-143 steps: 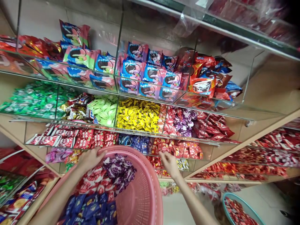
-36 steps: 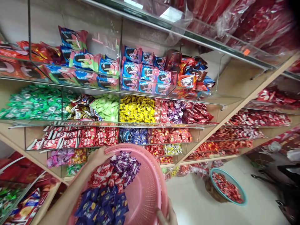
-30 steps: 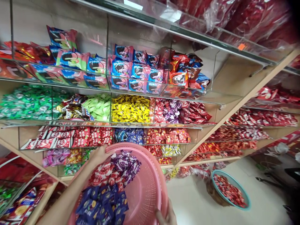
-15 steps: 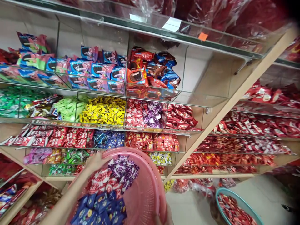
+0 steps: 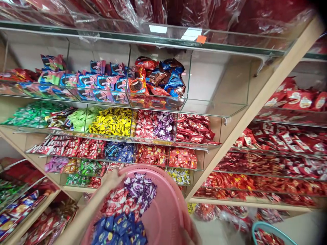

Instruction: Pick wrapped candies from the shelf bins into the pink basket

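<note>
A round pink plastic basket (image 5: 166, 204) is held in front of me, tilted so its inside shows. My left hand (image 5: 111, 179) grips its upper left rim, fingers partly out of sight behind it. At the lower right, my right hand (image 5: 191, 233) is blurred and cut off by the frame, closed on the basket's right edge. Inside lie purple-and-white wrapped candies (image 5: 141, 190), red-and-white wrapped candies (image 5: 119, 201) and dark blue packets (image 5: 120, 229), in separate heaps toward the left side.
Glass shelves (image 5: 153, 137) ahead carry sorted sweets, among them yellow packets (image 5: 112, 121) and blue-and-pink cookie packs (image 5: 88, 81). A slanting wooden upright (image 5: 245, 115) divides them from red packets on the right. A teal basket (image 5: 258, 226) stands on the floor; another wooden rack (image 5: 35, 214) is lower left.
The basket and both hands have shifted slightly right and down in view. The camera has tilted up a little, showing more of the top shelf. Both hands keep their hold.
</note>
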Demonstrator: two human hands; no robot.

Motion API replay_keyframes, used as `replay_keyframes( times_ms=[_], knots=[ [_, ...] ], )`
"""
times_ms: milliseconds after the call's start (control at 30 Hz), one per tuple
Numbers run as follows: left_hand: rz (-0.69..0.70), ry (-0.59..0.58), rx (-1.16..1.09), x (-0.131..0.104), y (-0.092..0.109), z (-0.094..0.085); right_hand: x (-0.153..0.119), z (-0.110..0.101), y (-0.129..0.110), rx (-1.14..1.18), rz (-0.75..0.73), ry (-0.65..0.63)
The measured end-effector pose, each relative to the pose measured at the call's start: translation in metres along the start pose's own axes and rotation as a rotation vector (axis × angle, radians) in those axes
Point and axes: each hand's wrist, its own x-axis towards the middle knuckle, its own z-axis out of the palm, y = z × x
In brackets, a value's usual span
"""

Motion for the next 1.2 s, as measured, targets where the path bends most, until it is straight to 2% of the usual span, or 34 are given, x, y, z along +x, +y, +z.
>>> replay_keyframes(
  times_ms=[133, 233, 367, 567, 733, 867, 933, 1033, 1133, 1200],
  knots=[
    [-0.035, -0.010, -0.005, -0.013, 0.006, 0.009, 0.030, -0.020, -0.013, 0.027, 0.036, -0.122],
    [-0.054, -0.014, -0.012, -0.018, 0.006, 0.013, 0.037, -0.026, -0.021, 0.052, 0.074, -0.183],
    [-0.057, 0.008, -0.041, -0.017, 0.001, 0.015, 0.036, -0.025, -0.024, 0.062, 0.067, -0.200],
    [-0.048, 0.014, -0.044, -0.009, -0.003, 0.017, 0.042, -0.016, -0.012, 0.064, 0.001, -0.201],
    [-0.058, 0.039, -0.055, -0.005, 0.000, 0.014, 0.047, -0.006, -0.012, -0.101, -0.212, -0.081],
    [-0.080, 0.051, -0.051, -0.005, 0.001, 0.013, 0.053, 0.002, -0.045, -0.369, -0.488, 0.042],
    [-0.084, 0.053, -0.053, -0.005, 0.001, 0.013, 0.058, 0.012, -0.072, -0.480, -0.623, 0.061],
    [-0.081, 0.046, -0.057, -0.005, 0.001, 0.013, 0.066, 0.041, -0.114, -0.581, -0.746, -0.079],
    [-0.068, 0.037, -0.057, -0.006, 0.000, 0.013, 0.079, 0.086, -0.144, -0.752, -0.659, -0.228],
    [-0.058, 0.036, -0.061, -0.006, 0.000, 0.013, 0.090, 0.117, -0.154, -0.965, -0.593, -0.215]
  ],
)
